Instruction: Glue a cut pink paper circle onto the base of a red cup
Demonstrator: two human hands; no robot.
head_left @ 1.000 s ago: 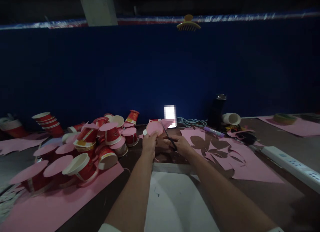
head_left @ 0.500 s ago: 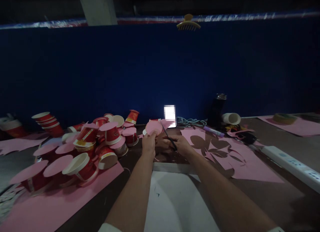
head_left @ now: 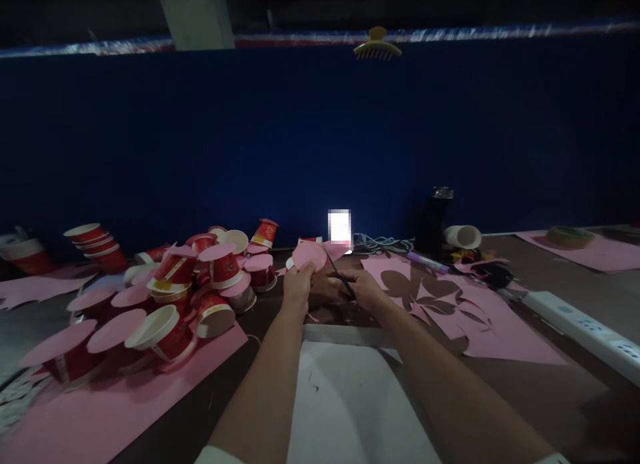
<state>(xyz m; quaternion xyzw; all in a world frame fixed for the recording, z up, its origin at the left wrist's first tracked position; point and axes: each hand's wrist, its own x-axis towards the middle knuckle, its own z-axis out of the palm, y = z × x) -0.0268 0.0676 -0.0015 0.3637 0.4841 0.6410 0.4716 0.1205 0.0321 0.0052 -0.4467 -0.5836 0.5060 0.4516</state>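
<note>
Over the table, forearms angled inward, fingers curled

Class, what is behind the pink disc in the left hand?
A pale edge shows left, a red-and-white object above; the pink disc and left hand hide the rest.

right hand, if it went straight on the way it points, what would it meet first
Probably the pink paper piece in the left hand, or that hand's fingertips just below; depth is unclear. The scissors in the right hand point toward that paper.
</note>
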